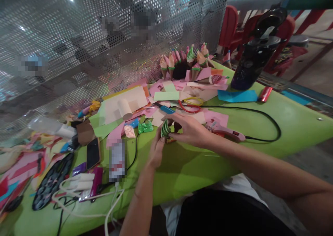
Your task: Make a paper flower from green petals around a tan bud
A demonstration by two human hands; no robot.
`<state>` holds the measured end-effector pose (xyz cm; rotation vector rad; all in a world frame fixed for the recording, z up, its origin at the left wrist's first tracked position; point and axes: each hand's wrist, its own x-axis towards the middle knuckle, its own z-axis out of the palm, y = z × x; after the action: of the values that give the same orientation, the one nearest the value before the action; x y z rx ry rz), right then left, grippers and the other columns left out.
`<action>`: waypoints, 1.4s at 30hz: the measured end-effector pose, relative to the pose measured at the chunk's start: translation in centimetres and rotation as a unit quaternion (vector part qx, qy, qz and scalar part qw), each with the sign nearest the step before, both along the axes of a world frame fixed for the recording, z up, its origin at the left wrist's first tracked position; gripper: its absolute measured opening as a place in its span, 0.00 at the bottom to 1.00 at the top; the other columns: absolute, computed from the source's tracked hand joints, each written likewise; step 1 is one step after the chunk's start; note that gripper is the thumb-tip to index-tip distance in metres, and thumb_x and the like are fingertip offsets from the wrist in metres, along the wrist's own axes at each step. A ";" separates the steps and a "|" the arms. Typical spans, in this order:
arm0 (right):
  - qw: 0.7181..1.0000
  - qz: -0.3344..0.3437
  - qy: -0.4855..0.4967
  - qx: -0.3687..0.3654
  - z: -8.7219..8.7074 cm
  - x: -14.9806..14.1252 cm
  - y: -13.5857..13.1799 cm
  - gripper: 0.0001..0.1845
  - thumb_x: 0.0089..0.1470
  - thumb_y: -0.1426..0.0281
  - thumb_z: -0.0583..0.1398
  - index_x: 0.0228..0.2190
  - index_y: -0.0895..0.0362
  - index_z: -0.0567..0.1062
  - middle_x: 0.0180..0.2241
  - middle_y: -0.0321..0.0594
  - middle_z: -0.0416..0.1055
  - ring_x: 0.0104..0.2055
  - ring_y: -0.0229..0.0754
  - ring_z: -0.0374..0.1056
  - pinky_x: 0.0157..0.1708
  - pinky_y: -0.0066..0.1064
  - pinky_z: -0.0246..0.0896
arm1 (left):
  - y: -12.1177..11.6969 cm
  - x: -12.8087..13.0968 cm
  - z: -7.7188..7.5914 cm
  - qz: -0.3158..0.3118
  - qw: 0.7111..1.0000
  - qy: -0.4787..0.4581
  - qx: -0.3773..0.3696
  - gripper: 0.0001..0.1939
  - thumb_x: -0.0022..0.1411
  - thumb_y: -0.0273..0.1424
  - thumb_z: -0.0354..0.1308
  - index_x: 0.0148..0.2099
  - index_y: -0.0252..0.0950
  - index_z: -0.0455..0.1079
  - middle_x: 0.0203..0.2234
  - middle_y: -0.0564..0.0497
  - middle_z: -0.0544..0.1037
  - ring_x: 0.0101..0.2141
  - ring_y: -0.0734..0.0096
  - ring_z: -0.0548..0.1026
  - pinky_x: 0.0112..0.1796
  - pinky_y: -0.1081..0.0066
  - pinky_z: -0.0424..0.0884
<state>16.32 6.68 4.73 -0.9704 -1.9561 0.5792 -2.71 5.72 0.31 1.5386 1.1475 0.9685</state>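
Close over the green table [187,177], my two hands meet around a small craft piece with a green and white swirl [165,129], like the top of an ice cream cone. My left hand [156,147] grips it from the left, fingers wrapped at its side. From the right, my right hand [191,129] presses its thumb and fingers against the piece; a dark part shows beneath them. The lower end of the piece is mostly hidden. Just right of my right hand lies a pink glue gun [225,129] with a black cord.
Several finished paper ice cream cones [191,55] stand at the back by a perforated metal panel [104,38]. Paper sheets [166,96], scissors [192,102], phones [93,153] and white cables [85,215] clutter the table. A dark tumbler [251,62] stands back right.
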 end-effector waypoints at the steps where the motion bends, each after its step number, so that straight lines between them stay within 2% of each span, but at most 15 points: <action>1: 1.000 -0.006 0.016 0.011 0.1 0.1 -0.1 0.22 0.48 0.78 0.64 0.46 0.58 0.70 0.39 0.41 0.72 0.30 0.36 0.66 0.31 0.28 0.62 | 0.0 0.0 0.0 -0.004 1.000 -0.004 0.003 0.30 0.63 0.48 0.51 0.64 0.41 0.63 0.54 0.45 0.74 0.58 0.53 0.68 0.56 0.58 0.63; 4: 0.996 -0.019 0.063 0.062 0.4 0.2 -0.4 0.12 0.52 0.77 0.62 0.40 0.57 0.72 0.36 0.39 0.71 0.28 0.34 0.64 0.28 0.26 0.61 | 0.2 -0.1 -0.1 0.000 1.000 -0.005 0.002 0.30 0.65 0.47 0.49 0.65 0.43 0.61 0.47 0.47 0.77 0.46 0.58 0.73 0.46 0.62 0.69; 6: 0.993 -0.001 0.077 0.094 0.4 0.2 -0.5 0.04 0.55 0.77 0.60 0.34 0.57 0.73 0.33 0.39 0.71 0.29 0.35 0.65 0.29 0.26 0.62 | 0.2 -0.1 -0.2 0.013 1.000 0.004 -0.001 0.28 0.66 0.46 0.47 0.65 0.43 0.61 0.44 0.49 0.77 0.40 0.62 0.73 0.42 0.64 0.69; 7: 0.992 0.013 0.077 0.104 0.3 0.2 -0.5 0.04 0.56 0.77 0.60 0.32 0.57 0.74 0.32 0.39 0.72 0.30 0.36 0.67 0.30 0.26 0.63 | 0.2 -0.1 -0.2 0.019 1.000 0.010 0.001 0.27 0.66 0.45 0.47 0.64 0.44 0.61 0.44 0.49 0.77 0.39 0.63 0.72 0.41 0.65 0.69; 12: 0.993 0.031 0.035 0.109 -0.7 -0.6 -0.5 0.06 0.57 0.76 0.60 0.35 0.56 0.78 0.33 0.41 0.76 0.36 0.40 0.72 0.35 0.29 0.67 | 0.1 -0.1 0.1 0.018 0.999 0.028 0.022 0.28 0.66 0.44 0.46 0.66 0.42 0.59 0.52 0.48 0.74 0.42 0.64 0.72 0.44 0.65 0.69; 16: 0.992 -0.008 -0.016 0.122 -1.5 -1.0 -0.5 0.05 0.58 0.75 0.61 0.34 0.57 0.79 0.33 0.42 0.76 0.35 0.41 0.72 0.33 0.29 0.64 | 0.0 0.3 0.7 0.004 0.999 0.019 0.040 0.30 0.66 0.43 0.47 0.68 0.41 0.56 0.57 0.46 0.72 0.51 0.61 0.71 0.53 0.60 0.67; 19: 0.987 -0.030 -0.051 0.147 -1.6 -1.2 -0.6 0.06 0.59 0.75 0.60 0.33 0.57 0.79 0.32 0.42 0.76 0.33 0.41 0.71 0.31 0.30 0.61 | -0.1 0.5 1.0 -0.001 0.999 0.001 0.047 0.30 0.66 0.42 0.48 0.67 0.41 0.57 0.61 0.46 0.68 0.59 0.60 0.66 0.59 0.59 0.61; 23: 0.982 -0.046 -0.093 0.160 -1.7 -1.2 -0.7 0.07 0.59 0.74 0.59 0.33 0.57 0.78 0.31 0.42 0.74 0.30 0.40 0.68 0.30 0.30 0.57 | -0.1 0.6 1.1 -0.009 0.999 -0.011 0.049 0.29 0.66 0.43 0.49 0.66 0.42 0.57 0.63 0.46 0.66 0.62 0.59 0.63 0.62 0.58 0.56; 28: 0.981 -0.041 -0.097 0.160 -1.5 -1.2 -0.8 0.06 0.58 0.75 0.58 0.32 0.57 0.77 0.31 0.41 0.73 0.30 0.39 0.66 0.30 0.29 0.55 | -0.2 0.5 0.8 -0.008 0.999 -0.034 0.029 0.29 0.66 0.43 0.50 0.66 0.42 0.58 0.61 0.47 0.68 0.60 0.60 0.65 0.61 0.60 0.58; 33: 0.980 -0.046 -0.100 0.167 -1.4 -1.2 -0.8 0.06 0.56 0.76 0.59 0.31 0.58 0.76 0.30 0.41 0.72 0.30 0.39 0.66 0.29 0.29 0.55 | -0.2 0.3 0.2 0.000 0.998 -0.054 -0.015 0.32 0.64 0.46 0.51 0.66 0.39 0.59 0.58 0.46 0.71 0.51 0.60 0.70 0.50 0.65 0.66; 42: 0.980 -0.036 -0.096 0.169 -1.4 -1.0 -0.7 0.05 0.55 0.78 0.59 0.31 0.58 0.75 0.30 0.41 0.71 0.30 0.40 0.66 0.29 0.29 0.54 | 0.0 0.4 -0.2 0.000 0.994 -0.100 -0.046 0.34 0.61 0.50 0.53 0.65 0.39 0.61 0.51 0.47 0.74 0.43 0.65 0.70 0.44 0.67 0.64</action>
<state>15.28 5.99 3.29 -0.9004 -2.0916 0.1061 -2.30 5.68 0.11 1.3373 1.0352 1.0305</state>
